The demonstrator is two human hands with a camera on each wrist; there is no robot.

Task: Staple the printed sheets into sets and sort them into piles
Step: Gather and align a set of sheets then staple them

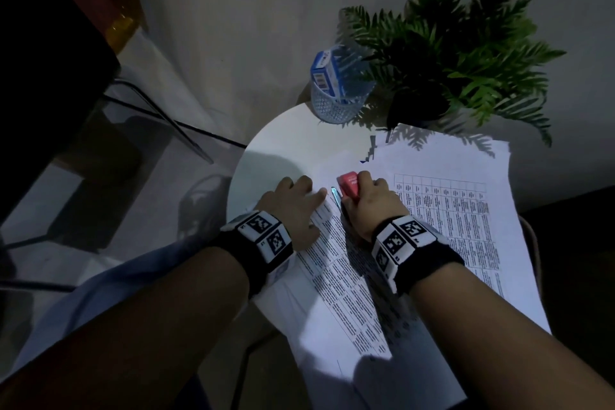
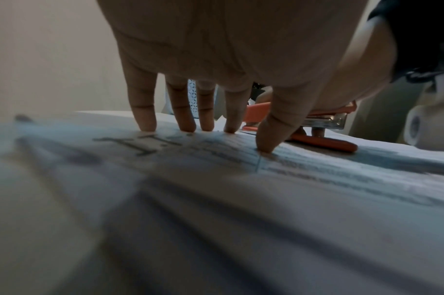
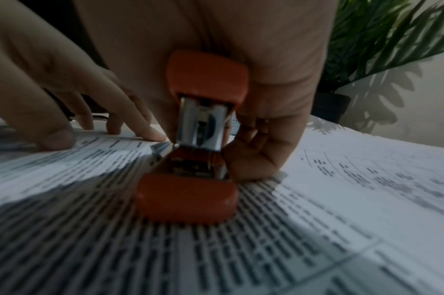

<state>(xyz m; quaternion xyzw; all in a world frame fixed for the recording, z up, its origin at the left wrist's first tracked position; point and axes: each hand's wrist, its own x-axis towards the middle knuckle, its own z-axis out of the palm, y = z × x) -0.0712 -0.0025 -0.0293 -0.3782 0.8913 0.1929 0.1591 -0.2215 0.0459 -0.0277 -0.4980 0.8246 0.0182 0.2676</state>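
Observation:
A set of printed sheets (image 1: 339, 276) lies slanted on the round white table (image 1: 276, 143), over a wider spread of table-printed sheets (image 1: 466, 226). My left hand (image 1: 296, 206) presses the set's top corner flat with straight fingers (image 2: 183, 111). My right hand (image 1: 369, 200) grips a red-orange stapler (image 1: 347, 185) right beside that corner. In the right wrist view the stapler (image 3: 203, 139) stands on the paper with its top lifted from the base, and my thumb and fingers are wrapped round it. The sheet corner (image 3: 158, 148) sits at its mouth.
A clear patterned cup (image 1: 339, 96) with a blue box (image 1: 327, 70) in it stands at the table's back edge. A potted fern (image 1: 449, 53) in a black pot overhangs the back right. Dark furniture and cables lie on the floor to the left.

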